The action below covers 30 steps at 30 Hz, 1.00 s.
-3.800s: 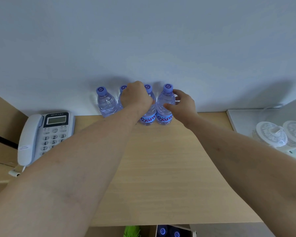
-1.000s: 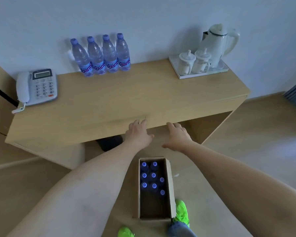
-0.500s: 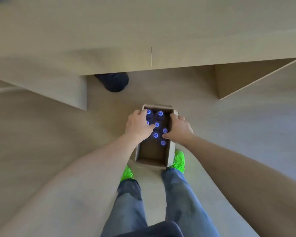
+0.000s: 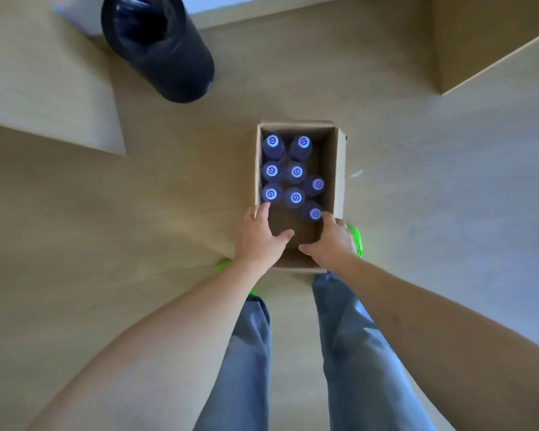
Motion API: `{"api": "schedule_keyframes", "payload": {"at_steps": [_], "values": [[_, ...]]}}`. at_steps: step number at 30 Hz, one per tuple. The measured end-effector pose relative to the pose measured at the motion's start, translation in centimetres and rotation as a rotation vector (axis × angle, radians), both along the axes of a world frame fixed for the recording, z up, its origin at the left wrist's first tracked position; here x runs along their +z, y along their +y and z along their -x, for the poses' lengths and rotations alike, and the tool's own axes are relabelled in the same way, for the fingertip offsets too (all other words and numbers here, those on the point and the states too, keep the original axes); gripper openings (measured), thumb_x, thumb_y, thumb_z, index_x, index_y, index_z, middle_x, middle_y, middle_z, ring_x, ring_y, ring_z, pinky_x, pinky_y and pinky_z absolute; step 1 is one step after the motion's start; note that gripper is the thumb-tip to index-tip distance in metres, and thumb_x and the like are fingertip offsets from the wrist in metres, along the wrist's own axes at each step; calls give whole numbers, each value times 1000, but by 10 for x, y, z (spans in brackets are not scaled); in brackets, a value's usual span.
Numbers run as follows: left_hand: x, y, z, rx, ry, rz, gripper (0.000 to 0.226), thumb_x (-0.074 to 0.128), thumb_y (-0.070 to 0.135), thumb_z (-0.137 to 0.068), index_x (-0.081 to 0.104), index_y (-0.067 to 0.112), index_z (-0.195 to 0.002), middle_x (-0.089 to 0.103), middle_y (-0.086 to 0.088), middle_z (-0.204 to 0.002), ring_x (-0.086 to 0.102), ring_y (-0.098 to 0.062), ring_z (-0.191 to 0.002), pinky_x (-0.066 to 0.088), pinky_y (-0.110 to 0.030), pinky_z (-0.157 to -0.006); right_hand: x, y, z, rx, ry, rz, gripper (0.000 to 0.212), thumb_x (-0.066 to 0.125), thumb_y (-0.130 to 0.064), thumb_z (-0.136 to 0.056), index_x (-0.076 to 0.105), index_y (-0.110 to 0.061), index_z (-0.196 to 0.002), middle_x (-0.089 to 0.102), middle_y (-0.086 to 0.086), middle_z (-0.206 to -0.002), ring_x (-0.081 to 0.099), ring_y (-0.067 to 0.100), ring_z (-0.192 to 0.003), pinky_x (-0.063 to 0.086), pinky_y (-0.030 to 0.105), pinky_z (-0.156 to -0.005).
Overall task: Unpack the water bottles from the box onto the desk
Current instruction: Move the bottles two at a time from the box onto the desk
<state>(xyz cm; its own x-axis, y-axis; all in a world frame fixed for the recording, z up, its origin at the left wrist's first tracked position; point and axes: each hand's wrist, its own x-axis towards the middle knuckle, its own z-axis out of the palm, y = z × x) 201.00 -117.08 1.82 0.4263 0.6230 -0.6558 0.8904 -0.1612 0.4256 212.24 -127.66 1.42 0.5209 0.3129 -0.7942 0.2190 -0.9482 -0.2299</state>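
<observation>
Both hands pulled back | left hand (image 4: 260, 237), right hand (image 4: 330, 241) spread over box (image 4: 338, 169)

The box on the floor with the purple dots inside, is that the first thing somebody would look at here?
Yes, probably: the cardboard box sits mid-floor with eight water bottles inside, their purple caps glowing against the dark interior. The left hand and right hand reach over its near end, open, holding nothing. A big black bin stands out at the upper left.

Soft, dim daylight brightens the floor (image 4: 467, 194) toward 3 o'clock; slight motion blur, wide-angle bending at edges.
</observation>
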Motion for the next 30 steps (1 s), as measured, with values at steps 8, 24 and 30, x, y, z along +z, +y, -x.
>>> {"api": "schedule_keyframes", "payload": {"at_steps": [8,24,30], "values": [[-96,-21,10,-12,-40,-28,73,71,45,-83,42,18,-145,43,-6,-147,37,-23,-137,34,-37,-111,-94,-15,23,-308,-12,-20,89,79,-41,-74,32,-18,-147,49,10,-139,45,28,-130,39,39,-103],[-198,-22,-1,331,12,52,91,63,66,-66,33,32,-145,44,4,-148,44,-20,-134,41,-45,-108,-189,-17,53,-511,-51,-112,86,79,-37,-76,34,-12,-144,49,10,-138,47,26,-128,35,31,-102],[-208,-24,-17,160,-147,-67,74,74,39,-80,42,25,-145,47,-1,-145,47,-19,-130,38,-32,-109,-213,-7,49,-807,-65,-104,103,81,-45,-70,25,-10,-149,49,11,-141,41,28,-134,35,42,-111]]}}
